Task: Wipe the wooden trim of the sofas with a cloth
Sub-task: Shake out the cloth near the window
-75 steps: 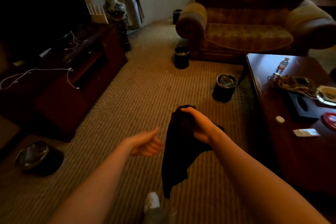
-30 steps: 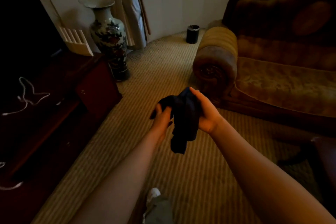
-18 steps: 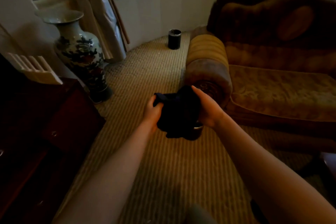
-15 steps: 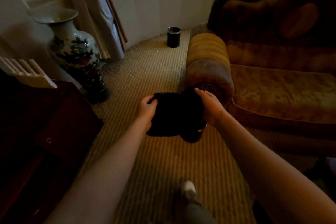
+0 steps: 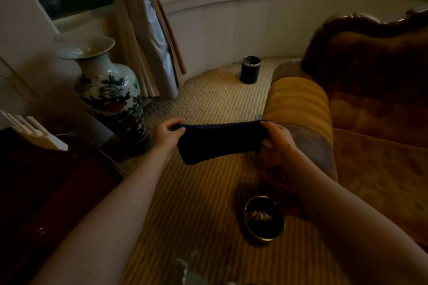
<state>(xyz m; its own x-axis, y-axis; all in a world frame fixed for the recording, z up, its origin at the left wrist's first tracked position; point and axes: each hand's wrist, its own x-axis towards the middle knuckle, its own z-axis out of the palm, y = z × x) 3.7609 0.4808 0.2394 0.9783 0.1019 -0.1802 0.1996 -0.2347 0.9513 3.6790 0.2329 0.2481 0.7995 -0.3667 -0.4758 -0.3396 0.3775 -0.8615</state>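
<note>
Dark navy rectangular fabric cloth (image 5: 220,141) is stretched flat between both hands, in mid-air over the striped beige carpet (image 5: 196,192). Left hand (image 5: 168,133) pinches the left top corner, fingers curled over the hem. Right hand (image 5: 278,139) grips the right edge, fingers clamped on it.

The yellow upholstered sofa with dark carved wooden trim (image 5: 370,99) sits just beyond the right fingers; no contact yet.

Risk: the small round dark metal bin (image 5: 264,221) stands on the floor below the right forearm and could be kicked over on a step toward the sofa.

Dim light hides the trim's detail; the sofa's right side is cut off.
</note>
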